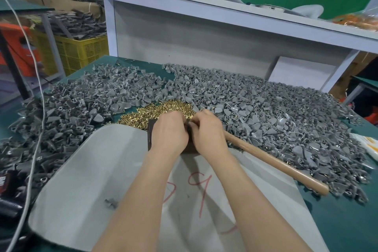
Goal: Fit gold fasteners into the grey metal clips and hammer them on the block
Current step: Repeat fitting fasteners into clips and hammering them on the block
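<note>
My left hand (168, 133) and my right hand (206, 132) meet over the dark block (150, 133), fingers curled together around a small grey clip (189, 125) that is mostly hidden between them. A pile of gold fasteners (155, 111) lies just behind the block. Heaps of grey metal clips (266, 108) cover the green table to the left, back and right. The hammer lies under my right wrist, its wooden handle (276, 162) pointing to the lower right; its head is hidden.
A grey cloth sack (92, 180) with red marks lies under my forearms, a single clip (111, 203) on it. A white cable (38, 129) hangs at the left. A yellow crate (81, 51) stands beyond the table. A shelf (204, 6) above carries a bag of gold parts.
</note>
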